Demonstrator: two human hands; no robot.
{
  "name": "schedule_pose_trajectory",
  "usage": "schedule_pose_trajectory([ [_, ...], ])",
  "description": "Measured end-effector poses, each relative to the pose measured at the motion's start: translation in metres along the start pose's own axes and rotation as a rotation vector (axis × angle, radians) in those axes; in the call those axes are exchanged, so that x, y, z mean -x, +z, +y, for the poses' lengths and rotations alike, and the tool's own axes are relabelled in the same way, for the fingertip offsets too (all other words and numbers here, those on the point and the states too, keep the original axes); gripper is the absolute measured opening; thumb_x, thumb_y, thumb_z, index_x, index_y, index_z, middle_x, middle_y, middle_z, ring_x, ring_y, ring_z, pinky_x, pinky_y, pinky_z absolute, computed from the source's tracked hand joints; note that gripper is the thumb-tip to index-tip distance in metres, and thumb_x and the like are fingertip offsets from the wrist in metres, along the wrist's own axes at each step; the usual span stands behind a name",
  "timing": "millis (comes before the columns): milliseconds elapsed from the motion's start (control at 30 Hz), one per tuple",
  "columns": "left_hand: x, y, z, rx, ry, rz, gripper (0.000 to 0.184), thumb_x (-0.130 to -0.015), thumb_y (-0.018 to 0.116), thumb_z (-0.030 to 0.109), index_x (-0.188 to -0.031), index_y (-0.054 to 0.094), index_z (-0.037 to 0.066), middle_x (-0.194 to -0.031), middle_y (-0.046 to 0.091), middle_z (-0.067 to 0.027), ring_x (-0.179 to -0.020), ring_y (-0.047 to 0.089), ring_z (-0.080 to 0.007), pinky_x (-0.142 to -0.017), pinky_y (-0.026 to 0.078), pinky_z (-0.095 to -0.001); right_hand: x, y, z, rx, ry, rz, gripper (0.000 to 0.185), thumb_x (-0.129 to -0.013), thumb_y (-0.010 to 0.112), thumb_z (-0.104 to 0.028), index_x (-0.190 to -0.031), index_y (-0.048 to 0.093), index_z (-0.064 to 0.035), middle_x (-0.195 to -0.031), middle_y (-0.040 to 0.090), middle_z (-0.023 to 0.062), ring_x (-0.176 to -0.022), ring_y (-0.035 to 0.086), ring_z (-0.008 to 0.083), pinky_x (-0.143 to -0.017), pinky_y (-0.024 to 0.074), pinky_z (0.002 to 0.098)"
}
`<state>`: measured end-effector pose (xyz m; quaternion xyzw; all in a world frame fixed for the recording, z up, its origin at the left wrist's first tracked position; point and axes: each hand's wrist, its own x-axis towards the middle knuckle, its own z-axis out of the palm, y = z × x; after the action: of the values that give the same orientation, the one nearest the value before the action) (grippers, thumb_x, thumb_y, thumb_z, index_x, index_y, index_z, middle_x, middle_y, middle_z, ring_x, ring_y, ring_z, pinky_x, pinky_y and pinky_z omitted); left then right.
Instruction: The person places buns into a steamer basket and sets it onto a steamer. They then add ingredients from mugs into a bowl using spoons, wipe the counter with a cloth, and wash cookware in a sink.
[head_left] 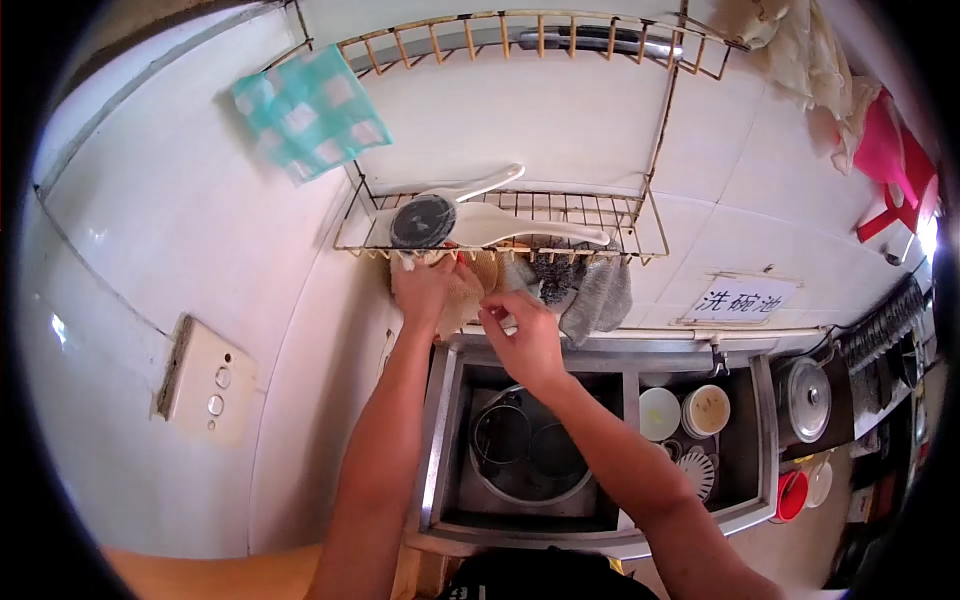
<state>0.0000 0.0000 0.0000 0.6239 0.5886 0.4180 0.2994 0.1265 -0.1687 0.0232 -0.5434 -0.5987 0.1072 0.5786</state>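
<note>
My left hand (423, 290) reaches up to the front edge of the wire rack (655, 250), beside a hanging tan mesh cloth (464, 292). Its fingers are bent at the rack's edge, and what they grip is hidden. Just above them, a round black-topped object (422, 221) lies in the rack. My right hand (528, 338) is lower and to the right, in front of the hanging cloths. Its thumb and fingers curl together, with anything between them too small to make out. White long-handled spoons (530, 226) lie across the rack, and a grey cloth (600, 300) hangs below it.
Below my arms is a metal double sink (630, 450); the left basin holds a large round pan (530, 445), the right one bowls (707, 410). A teal checked cloth (310, 115) hangs upper left. A switch plate (212, 385) sits on the left wall. A lidded pot (805, 400) stands right.
</note>
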Motion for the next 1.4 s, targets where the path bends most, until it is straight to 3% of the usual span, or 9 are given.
schedule_pose_trajectory([
  [67, 0.004, -0.003, 0.017, -0.281, 0.014, 0.060, 0.054, -0.081, 0.083, 0.034, -0.117, 0.069, -0.004, -0.108, 0.072, -0.0264, -0.100, 0.070, -0.0374, -0.091, 0.052, -0.0433, 0.012, 0.000, 0.006, -0.030, 0.043, 0.013, 0.012, -0.087, 0.074, -0.007, -0.097, 0.071, -0.0022, -0.089, 0.070, 0.0141, -0.079, 0.071, 0.0287, -0.073, 0.0560, 0.0391],
  [300, 0.069, 0.008, -0.044, 0.062, 0.370, 0.273, 0.031, -0.097, 0.068, 0.022, -0.112, 0.070, -0.005, -0.097, 0.073, -0.0203, -0.090, 0.070, -0.0319, -0.083, 0.053, -0.0394, 0.083, -0.037, 0.025, -0.001, 0.181, -0.020, 0.012, -0.088, 0.074, -0.006, -0.099, 0.071, -0.0031, -0.090, 0.070, 0.0131, -0.079, 0.072, 0.0250, -0.064, 0.0554, 0.0342],
  [400, 0.099, 0.004, -0.043, 0.264, 0.253, 0.174, 0.028, -0.104, 0.059, 0.021, -0.107, 0.068, -0.005, -0.089, 0.069, -0.0115, -0.082, 0.061, -0.0147, -0.076, 0.050, -0.0330, 0.113, -0.042, 0.038, -0.005, 0.308, -0.035, 0.015, -0.087, 0.076, -0.005, -0.101, 0.073, -0.0037, -0.091, 0.071, 0.0105, -0.078, 0.071, 0.0187, -0.063, 0.0529, 0.0305],
  [767, 0.053, -0.023, -0.015, 1.186, -0.266, -0.061, 0.018, -0.091, 0.057, 0.022, -0.100, 0.061, 0.007, -0.091, 0.061, -0.0036, -0.083, 0.061, -0.0192, -0.078, 0.050, -0.0338, 0.114, -0.039, 0.035, -0.044, 0.294, -0.143, 0.018, -0.089, 0.074, -0.009, -0.106, 0.073, -0.0035, -0.094, 0.071, 0.0126, -0.081, 0.072, 0.0236, -0.066, 0.0564, 0.0349],
  [867, 0.089, -0.015, -0.041, 1.134, -0.334, 0.031, 0.015, -0.092, 0.056, 0.025, -0.094, 0.060, 0.010, -0.087, 0.057, -0.0014, -0.079, 0.059, -0.0178, -0.073, 0.050, -0.0340, 0.129, -0.038, 0.033, -0.083, 0.346, -0.140, 0.022, -0.089, 0.075, -0.010, -0.110, 0.072, -0.0039, -0.095, 0.071, 0.0129, -0.081, 0.072, 0.0236, -0.069, 0.0567, 0.0348],
  [933, 0.127, 0.002, -0.136, 1.244, -0.365, -0.344, 0.015, -0.093, 0.058, 0.027, -0.091, 0.060, 0.012, -0.085, 0.054, 0.0007, -0.077, 0.058, -0.0164, -0.073, 0.050, -0.0341, 0.144, -0.028, 0.031, -0.128, 0.377, -0.130, 0.024, -0.089, 0.075, -0.011, -0.112, 0.072, -0.0042, -0.095, 0.072, 0.0130, -0.080, 0.071, 0.0236, -0.071, 0.0566, 0.0344],
  [1000, 0.215, 0.018, -0.108, 0.900, -0.497, -0.227, 0.021, -0.097, 0.056, 0.029, -0.099, 0.065, 0.010, -0.095, 0.062, -0.0011, -0.084, 0.061, -0.0147, -0.079, 0.051, -0.0323, 0.165, -0.012, 0.031, -0.668, 0.570, 0.031, 0.031, -0.090, 0.075, -0.011, -0.119, 0.068, -0.0053, -0.089, 0.070, 0.0055, -0.081, 0.067, 0.0115, -0.069, 0.0532, 0.0295],
  [1133, 0.304, 0.031, -0.149, 1.073, -0.638, -0.546, 0.034, -0.098, 0.054, 0.020, -0.129, 0.058, 0.008, -0.109, 0.069, -0.0064, -0.101, 0.067, -0.0183, -0.091, 0.053, -0.0343, 0.219, -0.025, 0.070, -0.119, 0.647, -0.178, 0.043, -0.088, 0.074, -0.009, -0.131, 0.066, -0.0071, -0.087, 0.069, 0.0046, -0.078, 0.062, 0.0095, -0.071, 0.0526, 0.0277],
  [1400, 0.318, -0.015, -0.172, 0.706, -0.663, -0.668, 0.026, -0.099, 0.062, 0.020, -0.122, 0.064, 0.009, -0.107, 0.072, -0.0072, -0.093, 0.069, -0.0160, -0.080, 0.054, -0.0303, 0.164, -0.172, -0.035, 0.073, 0.533, 0.018, 0.081, -0.084, 0.079, -0.001, -0.156, 0.040, -0.0095, -0.108, 0.064, 0.0071, -0.095, 0.062, 0.0139, -0.081, 0.0541, 0.0302],
])
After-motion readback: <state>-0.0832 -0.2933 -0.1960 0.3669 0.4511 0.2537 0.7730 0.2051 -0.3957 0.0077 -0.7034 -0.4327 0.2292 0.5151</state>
